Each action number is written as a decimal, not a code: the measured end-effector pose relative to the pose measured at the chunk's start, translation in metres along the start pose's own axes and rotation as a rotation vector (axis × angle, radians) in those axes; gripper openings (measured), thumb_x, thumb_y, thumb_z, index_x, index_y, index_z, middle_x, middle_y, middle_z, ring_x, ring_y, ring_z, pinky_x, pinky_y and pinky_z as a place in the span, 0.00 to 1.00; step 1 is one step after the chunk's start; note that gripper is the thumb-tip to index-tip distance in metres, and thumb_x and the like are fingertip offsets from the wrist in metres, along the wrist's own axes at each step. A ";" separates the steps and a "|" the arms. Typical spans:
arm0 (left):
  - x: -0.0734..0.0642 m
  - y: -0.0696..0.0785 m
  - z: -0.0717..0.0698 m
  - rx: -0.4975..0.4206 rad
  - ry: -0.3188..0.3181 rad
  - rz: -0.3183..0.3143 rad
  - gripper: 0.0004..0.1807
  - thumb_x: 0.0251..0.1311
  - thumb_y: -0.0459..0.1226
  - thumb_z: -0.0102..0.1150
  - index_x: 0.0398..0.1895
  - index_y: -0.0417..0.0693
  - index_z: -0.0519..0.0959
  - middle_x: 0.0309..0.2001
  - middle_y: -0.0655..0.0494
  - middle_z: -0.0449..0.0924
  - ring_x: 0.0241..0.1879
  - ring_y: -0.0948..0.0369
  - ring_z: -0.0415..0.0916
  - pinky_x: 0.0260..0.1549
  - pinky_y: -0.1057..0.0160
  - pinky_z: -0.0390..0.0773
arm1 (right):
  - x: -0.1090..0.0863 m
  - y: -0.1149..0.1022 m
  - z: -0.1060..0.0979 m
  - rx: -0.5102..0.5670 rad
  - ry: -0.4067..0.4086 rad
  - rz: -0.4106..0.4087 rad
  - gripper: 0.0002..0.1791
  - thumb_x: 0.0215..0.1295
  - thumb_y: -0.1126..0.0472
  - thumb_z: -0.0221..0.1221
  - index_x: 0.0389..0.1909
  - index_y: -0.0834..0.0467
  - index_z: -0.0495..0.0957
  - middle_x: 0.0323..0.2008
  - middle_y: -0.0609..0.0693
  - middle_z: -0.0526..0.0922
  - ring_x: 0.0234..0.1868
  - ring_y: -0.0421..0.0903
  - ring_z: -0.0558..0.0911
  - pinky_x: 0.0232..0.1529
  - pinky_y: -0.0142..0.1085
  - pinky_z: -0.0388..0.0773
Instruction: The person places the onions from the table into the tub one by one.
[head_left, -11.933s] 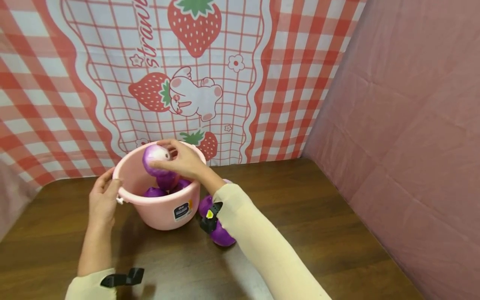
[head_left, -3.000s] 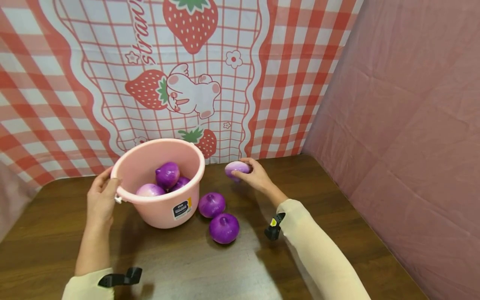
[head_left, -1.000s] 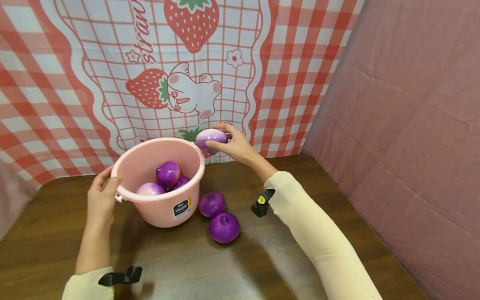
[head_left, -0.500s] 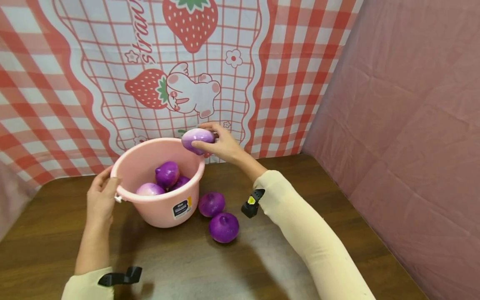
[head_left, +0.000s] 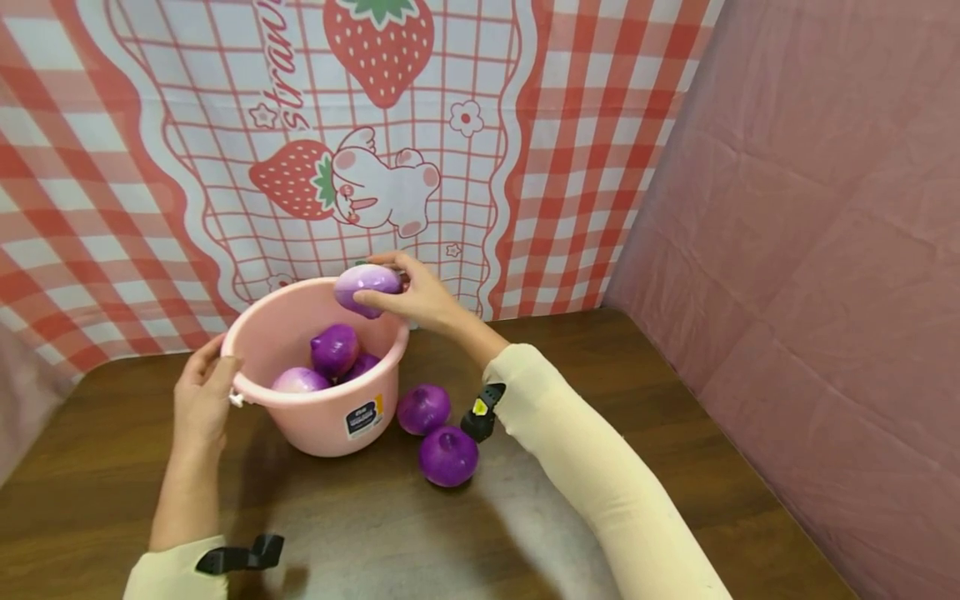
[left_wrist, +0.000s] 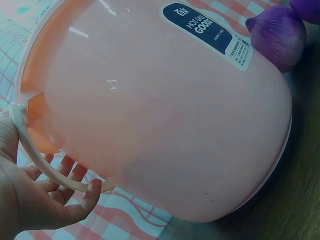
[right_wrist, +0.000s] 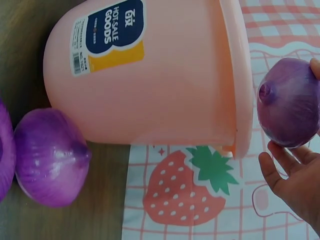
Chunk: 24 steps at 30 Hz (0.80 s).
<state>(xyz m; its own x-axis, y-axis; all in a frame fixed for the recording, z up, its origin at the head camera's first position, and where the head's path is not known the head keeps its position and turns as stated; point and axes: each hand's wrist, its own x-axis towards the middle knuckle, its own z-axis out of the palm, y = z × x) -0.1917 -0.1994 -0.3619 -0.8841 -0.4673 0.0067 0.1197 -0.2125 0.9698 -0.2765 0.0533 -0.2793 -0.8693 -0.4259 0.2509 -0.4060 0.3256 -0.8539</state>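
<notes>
Clearly, right grip (head_left: 416, 298) held an onion (head_left: 362, 282) above the bucket (head_left: 315, 427) at one o'clock, left grip (head_left: 201, 400) its nine-o'clock rim (head_left: 252, 390)

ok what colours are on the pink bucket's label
Dark blue, yellow and white; the label shows best in the right wrist view.

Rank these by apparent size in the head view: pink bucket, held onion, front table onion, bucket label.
1. Pink bucket
2. Held onion and front table onion: alike in size, the former partly covered, so unranked
3. Bucket label
</notes>
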 end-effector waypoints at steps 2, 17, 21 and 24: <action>0.000 0.000 0.000 0.003 0.000 -0.001 0.14 0.59 0.32 0.53 0.43 0.61 0.75 0.33 0.72 0.78 0.33 0.75 0.74 0.30 0.82 0.74 | 0.001 -0.001 0.003 -0.008 -0.015 0.000 0.31 0.54 0.51 0.66 0.59 0.53 0.69 0.52 0.51 0.75 0.47 0.44 0.77 0.46 0.30 0.77; 0.001 0.001 0.000 0.019 -0.003 -0.013 0.14 0.59 0.33 0.53 0.45 0.60 0.75 0.34 0.72 0.78 0.33 0.76 0.74 0.30 0.81 0.73 | 0.002 -0.003 0.021 -0.105 -0.065 -0.014 0.33 0.54 0.48 0.66 0.60 0.51 0.69 0.55 0.50 0.75 0.54 0.44 0.75 0.52 0.31 0.74; 0.001 0.000 0.000 0.021 -0.007 -0.011 0.14 0.59 0.33 0.53 0.46 0.59 0.75 0.34 0.72 0.78 0.33 0.75 0.74 0.30 0.81 0.73 | 0.002 0.000 0.024 -0.122 -0.068 -0.055 0.31 0.55 0.50 0.65 0.59 0.53 0.70 0.57 0.56 0.74 0.57 0.51 0.75 0.56 0.34 0.73; 0.001 0.000 -0.001 0.020 -0.007 -0.009 0.15 0.59 0.33 0.53 0.48 0.58 0.75 0.33 0.72 0.78 0.33 0.75 0.74 0.30 0.81 0.73 | 0.003 0.001 0.025 -0.120 -0.070 -0.070 0.29 0.56 0.51 0.64 0.59 0.54 0.70 0.57 0.58 0.74 0.57 0.54 0.74 0.57 0.39 0.73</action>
<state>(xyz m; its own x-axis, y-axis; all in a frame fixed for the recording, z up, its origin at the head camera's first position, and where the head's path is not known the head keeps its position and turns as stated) -0.1927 -0.2006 -0.3617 -0.8882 -0.4595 -0.0004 0.1027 -0.1993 0.9745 -0.2720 0.0313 -0.2906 -0.8178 -0.5074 0.2716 -0.4989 0.3897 -0.7741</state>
